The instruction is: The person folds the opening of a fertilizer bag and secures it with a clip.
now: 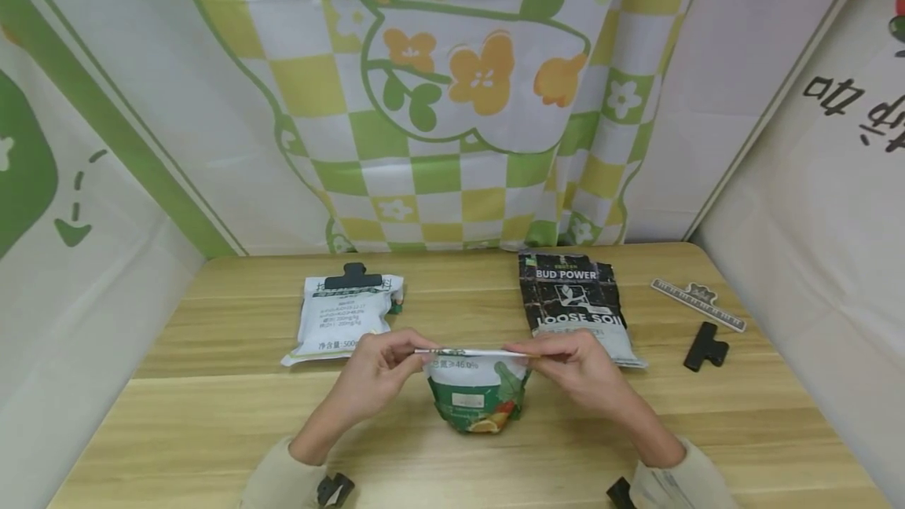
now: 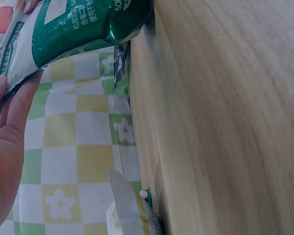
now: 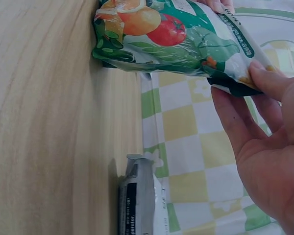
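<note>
A green and white fertilizer bag (image 1: 475,403) with fruit and vegetables printed on it stands upright at the middle of the table. My left hand (image 1: 375,371) pinches the left end of its top edge between thumb and fingers. At the other end, my right hand (image 1: 583,375) pinches the same edge. The top is stretched flat between them. In the left wrist view the bag (image 2: 83,29) shows its green lower part, with left-hand fingers under the white top. The right wrist view shows the bag's (image 3: 157,39) printed tomato and orange, the right thumb pressing its upper corner.
Behind the left hand lies a white bag (image 1: 346,316) with a black clip (image 1: 355,276) on its top. A black and grey soil bag (image 1: 573,305) lies behind the right hand. Farther right are a clear ruler-like clip (image 1: 698,305) and a black clip (image 1: 705,346).
</note>
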{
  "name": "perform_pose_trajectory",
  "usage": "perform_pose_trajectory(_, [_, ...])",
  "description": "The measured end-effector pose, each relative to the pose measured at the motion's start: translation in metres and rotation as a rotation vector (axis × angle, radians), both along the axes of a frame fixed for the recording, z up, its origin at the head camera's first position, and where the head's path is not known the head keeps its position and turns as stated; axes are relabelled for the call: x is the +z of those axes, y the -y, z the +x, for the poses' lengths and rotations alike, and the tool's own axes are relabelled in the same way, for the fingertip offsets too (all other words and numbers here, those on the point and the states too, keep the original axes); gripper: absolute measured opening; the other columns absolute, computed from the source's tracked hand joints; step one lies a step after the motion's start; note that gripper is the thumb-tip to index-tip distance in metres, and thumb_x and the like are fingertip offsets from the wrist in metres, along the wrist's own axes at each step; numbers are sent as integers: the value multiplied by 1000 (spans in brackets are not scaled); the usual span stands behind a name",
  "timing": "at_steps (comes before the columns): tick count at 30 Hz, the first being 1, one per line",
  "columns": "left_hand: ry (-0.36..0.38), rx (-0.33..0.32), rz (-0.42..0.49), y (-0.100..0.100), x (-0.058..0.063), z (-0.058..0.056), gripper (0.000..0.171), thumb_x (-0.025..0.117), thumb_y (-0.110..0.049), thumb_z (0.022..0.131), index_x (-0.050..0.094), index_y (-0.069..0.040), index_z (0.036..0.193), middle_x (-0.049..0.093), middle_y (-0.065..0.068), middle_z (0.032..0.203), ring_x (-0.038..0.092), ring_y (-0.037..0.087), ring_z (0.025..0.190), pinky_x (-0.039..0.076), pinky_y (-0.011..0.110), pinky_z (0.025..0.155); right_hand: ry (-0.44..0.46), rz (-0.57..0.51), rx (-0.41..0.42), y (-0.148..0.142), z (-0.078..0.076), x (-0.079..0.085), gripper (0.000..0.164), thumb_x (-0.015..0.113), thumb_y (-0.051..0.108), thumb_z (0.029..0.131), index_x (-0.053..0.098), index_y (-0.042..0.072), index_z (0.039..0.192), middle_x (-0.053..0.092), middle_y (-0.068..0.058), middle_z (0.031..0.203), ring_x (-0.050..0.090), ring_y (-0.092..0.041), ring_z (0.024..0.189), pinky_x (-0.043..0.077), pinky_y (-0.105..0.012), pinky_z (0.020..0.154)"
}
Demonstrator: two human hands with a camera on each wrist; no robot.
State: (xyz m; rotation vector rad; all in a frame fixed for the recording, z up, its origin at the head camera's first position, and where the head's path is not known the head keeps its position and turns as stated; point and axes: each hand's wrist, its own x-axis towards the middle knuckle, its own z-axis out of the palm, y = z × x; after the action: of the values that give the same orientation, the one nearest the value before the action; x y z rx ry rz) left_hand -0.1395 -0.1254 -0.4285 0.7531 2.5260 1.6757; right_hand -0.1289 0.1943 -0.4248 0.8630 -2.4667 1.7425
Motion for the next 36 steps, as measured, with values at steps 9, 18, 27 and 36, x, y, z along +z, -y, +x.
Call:
perform_pose_trajectory(9, [36,27,14,-2,1,1,13,72,-7,97,80,-13,105,72,15,74,38,-1,51,31,15,43,-21,112,-72,3,1,13,26,80,13,92,81,15,117,81,-1,118,76,-4,104,66,-28,87])
perform_pose_trajectory(18, [26,16,33,-5,3,3,11,74,-9,96,80,-13,104,62,7,62,35,-1,48,28,14,41,9,159,-106,1,2,17,32,83,19,90,79,18,121,80,0,122,74,-7,109,63,-26,94])
perform_pose_trajectory(27, [41,10,25,-5,4,3,12,73,-8,97,79,-13,105,66,18,66,35,-1,47,27,12,42,-61,193,-126,-9,2,20,32,82,24,93,77,19,124,79,5,124,74,-8,110,62,-30,100])
perform_pose_trajectory(36, [51,17,40,-5,4,3,11,73,-9,98,79,-14,105,64,11,62,32,-1,47,25,13,41,-123,202,-154,-28,0,27,29,77,14,97,75,17,126,79,0,124,72,-7,115,62,-28,97])
